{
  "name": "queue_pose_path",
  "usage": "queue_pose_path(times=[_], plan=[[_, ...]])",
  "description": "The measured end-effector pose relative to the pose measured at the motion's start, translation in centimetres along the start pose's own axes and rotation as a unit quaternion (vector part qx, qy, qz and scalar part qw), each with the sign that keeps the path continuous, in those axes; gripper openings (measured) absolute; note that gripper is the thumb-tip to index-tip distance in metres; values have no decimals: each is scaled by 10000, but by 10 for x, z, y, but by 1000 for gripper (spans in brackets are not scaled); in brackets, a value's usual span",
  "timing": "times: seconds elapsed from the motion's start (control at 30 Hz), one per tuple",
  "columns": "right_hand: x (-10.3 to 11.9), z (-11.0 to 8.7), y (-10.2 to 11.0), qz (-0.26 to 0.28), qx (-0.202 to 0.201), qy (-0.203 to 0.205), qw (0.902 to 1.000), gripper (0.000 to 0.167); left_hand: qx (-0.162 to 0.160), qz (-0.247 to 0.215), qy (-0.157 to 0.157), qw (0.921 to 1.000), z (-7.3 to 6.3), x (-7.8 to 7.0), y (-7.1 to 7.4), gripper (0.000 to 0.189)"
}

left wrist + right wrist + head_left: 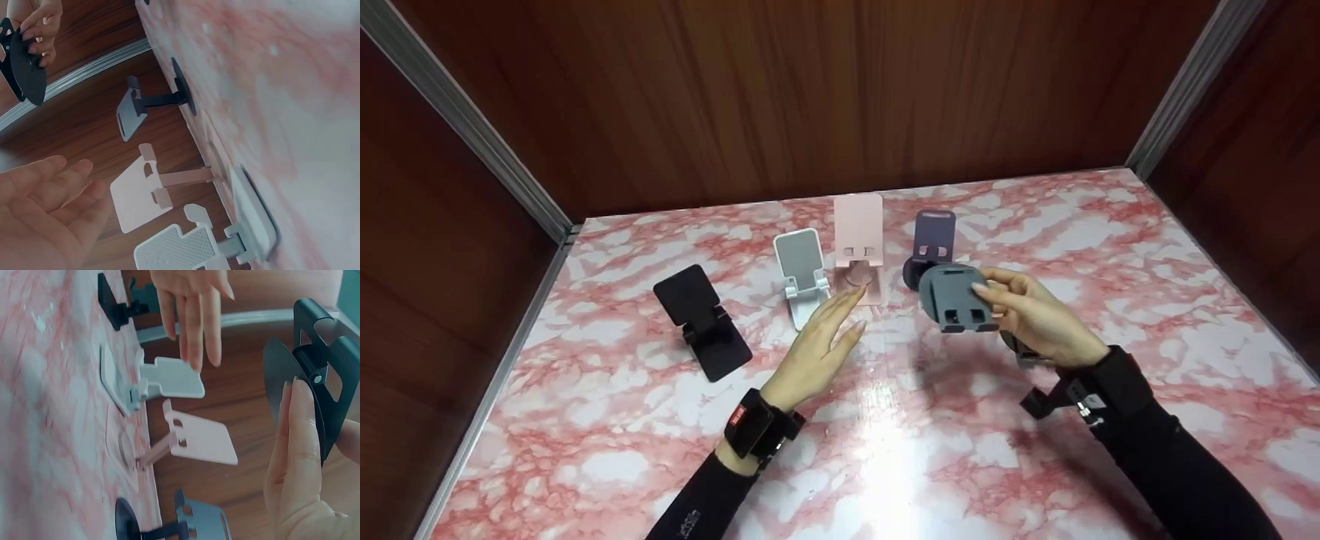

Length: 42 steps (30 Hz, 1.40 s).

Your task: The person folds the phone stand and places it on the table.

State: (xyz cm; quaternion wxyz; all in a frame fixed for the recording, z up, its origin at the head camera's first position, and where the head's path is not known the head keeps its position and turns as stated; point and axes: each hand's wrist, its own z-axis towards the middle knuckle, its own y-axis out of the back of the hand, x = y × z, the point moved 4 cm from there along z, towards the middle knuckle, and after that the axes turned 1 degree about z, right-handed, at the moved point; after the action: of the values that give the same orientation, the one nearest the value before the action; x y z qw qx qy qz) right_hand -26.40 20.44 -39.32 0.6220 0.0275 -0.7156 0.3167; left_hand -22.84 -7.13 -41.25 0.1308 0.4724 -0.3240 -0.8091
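My right hand (1042, 319) pinches a dark grey phone stand (956, 292) with a round base, holding it above the table, folded nearly flat. In the right wrist view the fingers lie along the round base of this phone stand (343, 377), near its hinge. My left hand (814, 356) hovers with fingers extended and holds nothing. It is nearest to a white phone stand (801, 259) and a pink phone stand (858, 225). The left wrist view shows that hand (45, 214) palm side, apart from both stands.
A purple phone stand (934, 232) with a round base stands behind the held one. At the left is a black phone stand (703, 322). Another dark object (1024, 351) is partly hidden behind my right hand. Wood-grain panels (847, 97) enclose the marbled table (607, 405).
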Motion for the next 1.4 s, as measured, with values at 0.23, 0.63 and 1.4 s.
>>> queue_pose_path(times=[0.23,0.63,1.4], plan=[[11,-14,23,-105,-339,48,9994,18,-35,308,84,9995,-8,10,3,53],[20,-23,68,200,-460,265,9984,24,-122,723,11,9973,-19,20,10,55],[22,9,127,-2397,-1164,-526,9624,39,-52,680,125,9976,-21,24,8,55]])
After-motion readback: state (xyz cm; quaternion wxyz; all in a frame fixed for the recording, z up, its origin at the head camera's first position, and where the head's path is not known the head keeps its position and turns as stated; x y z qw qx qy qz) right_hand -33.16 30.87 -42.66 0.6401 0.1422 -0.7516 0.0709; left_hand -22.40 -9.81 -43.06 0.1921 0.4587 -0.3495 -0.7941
